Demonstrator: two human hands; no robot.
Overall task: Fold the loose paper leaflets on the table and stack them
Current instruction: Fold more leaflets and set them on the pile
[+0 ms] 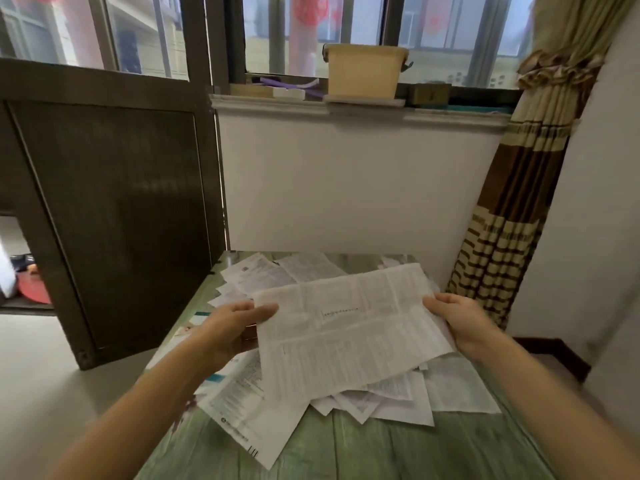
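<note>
A large white printed leaflet (349, 323), creased from old folds, is held spread out above the table. My left hand (235, 327) pinches its left edge with the thumb on top. My right hand (460, 320) grips its right edge. Beneath it lies a loose pile of several other leaflets (388, 396), overlapping each other on the green table (363, 448). More leaflets (263, 271) lie at the far side, and a long one (242, 414) with a barcode hangs toward the near left.
A dark wooden panel (114, 209) stands left of the table. Behind it is a white wall with a windowsill holding a beige box (363, 71). A striped curtain (512, 216) hangs at the right.
</note>
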